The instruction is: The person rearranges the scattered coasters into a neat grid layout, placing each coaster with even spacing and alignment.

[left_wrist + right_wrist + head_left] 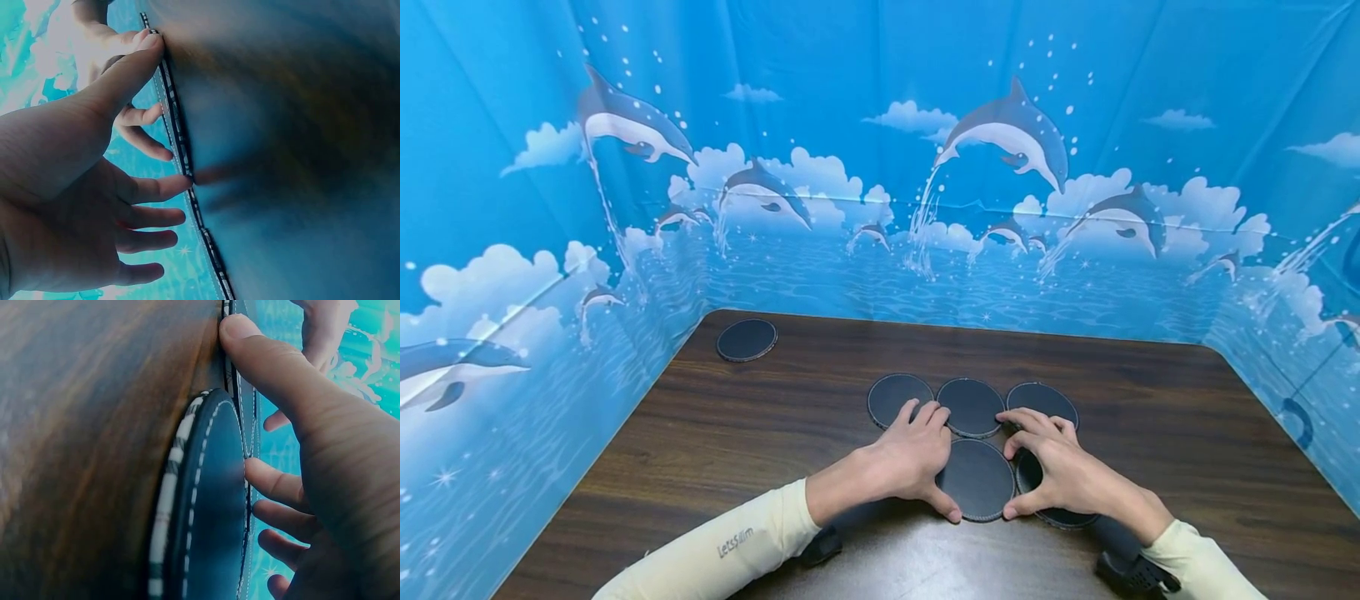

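A round black coaster [976, 479] with white stitching lies flat on the table between both hands. The left hand [917, 458] has its thumb at the coaster's near left rim and its fingers spread toward the back. Opposite it, the right hand [1063, 467] has thumb and index fingertip along the right rim. Behind lie three more coasters in a row: a left one [891, 398], a middle one [970, 407] and a right one [1042, 400]. Partly hidden under the right hand is another coaster [215, 506], its pale stitched edge close in the right wrist view.
One separate coaster [747, 340] lies at the table's far left corner. The dark wood table [760, 433] is bounded by a blue dolphin-print curtain [850, 208] at the back and sides. Black wrist devices show under the left sleeve [752, 537] and right sleeve [1198, 562].
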`<state>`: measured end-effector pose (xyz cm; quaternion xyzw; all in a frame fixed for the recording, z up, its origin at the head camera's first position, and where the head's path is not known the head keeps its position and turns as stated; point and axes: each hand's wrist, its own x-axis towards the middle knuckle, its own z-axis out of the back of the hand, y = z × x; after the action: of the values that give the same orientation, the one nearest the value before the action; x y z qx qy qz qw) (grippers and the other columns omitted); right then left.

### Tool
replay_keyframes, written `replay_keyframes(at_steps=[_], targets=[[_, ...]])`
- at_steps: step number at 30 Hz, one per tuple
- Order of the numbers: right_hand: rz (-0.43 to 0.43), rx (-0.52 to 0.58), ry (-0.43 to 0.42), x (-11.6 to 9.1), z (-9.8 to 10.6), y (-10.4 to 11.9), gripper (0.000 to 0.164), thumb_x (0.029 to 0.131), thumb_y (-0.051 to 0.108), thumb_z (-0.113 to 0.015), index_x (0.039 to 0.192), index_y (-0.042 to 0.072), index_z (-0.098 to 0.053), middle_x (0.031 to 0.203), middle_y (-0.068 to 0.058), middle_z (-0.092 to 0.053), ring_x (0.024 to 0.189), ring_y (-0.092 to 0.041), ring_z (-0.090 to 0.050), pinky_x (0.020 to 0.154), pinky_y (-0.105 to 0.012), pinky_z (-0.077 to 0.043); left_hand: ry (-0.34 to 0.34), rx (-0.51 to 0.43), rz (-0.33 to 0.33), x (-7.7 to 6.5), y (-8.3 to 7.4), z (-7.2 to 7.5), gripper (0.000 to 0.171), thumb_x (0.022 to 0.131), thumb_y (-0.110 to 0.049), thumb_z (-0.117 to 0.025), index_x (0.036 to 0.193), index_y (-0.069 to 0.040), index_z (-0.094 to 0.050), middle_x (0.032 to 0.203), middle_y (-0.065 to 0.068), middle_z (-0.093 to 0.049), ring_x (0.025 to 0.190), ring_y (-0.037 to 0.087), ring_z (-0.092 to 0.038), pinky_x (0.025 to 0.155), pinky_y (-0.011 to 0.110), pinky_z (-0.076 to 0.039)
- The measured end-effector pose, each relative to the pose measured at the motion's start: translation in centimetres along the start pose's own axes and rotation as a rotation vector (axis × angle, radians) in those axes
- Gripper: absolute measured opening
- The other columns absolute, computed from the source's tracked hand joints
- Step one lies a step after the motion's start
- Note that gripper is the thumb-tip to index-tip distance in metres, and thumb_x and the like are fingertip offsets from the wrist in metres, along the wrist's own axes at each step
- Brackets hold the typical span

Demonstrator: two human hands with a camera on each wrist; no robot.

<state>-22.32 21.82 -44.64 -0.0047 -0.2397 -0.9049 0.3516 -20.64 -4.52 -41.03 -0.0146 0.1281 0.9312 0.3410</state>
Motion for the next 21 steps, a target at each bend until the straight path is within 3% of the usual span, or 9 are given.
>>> replay_keyframes(at_steps=[11, 21], targets=[[-0.014, 0.010, 0.016, -0.07, -0.10, 0.14, 0.056, 0.065, 0.070, -0.084, 0.094, 0.028, -0.060, 0.153, -0.010, -0.041, 0.140, -0.037, -0.033, 0.101, -0.065, -0.016, 0.044, -0.018, 0.007, -0.08, -0.19, 0.10, 0.109, 0.070, -0.093, -0.055, 0.142, -0.010, -0.058, 0.147, 0.007, -0.045, 0.143, 0.026, -0.032, 0.115, 0.048, -0.025], [-0.001, -0.003, 0.008, -0.09, -0.22, 0.04, 0.056, 0.066, 0.072, -0.083, 0.094, 0.029, -0.060, 0.153, -0.010, -0.041, 0.139, -0.036, -0.035, 0.101, -0.065, -0.016, 0.002, -0.044, -0.013, -0.41, 0.18, 0.03, 0.105, 0.071, -0.090, -0.059, 0.137, -0.008, -0.061, 0.147, 0.009, -0.045, 0.142, 0.027, -0.034, 0.115, 0.049, -0.027]])
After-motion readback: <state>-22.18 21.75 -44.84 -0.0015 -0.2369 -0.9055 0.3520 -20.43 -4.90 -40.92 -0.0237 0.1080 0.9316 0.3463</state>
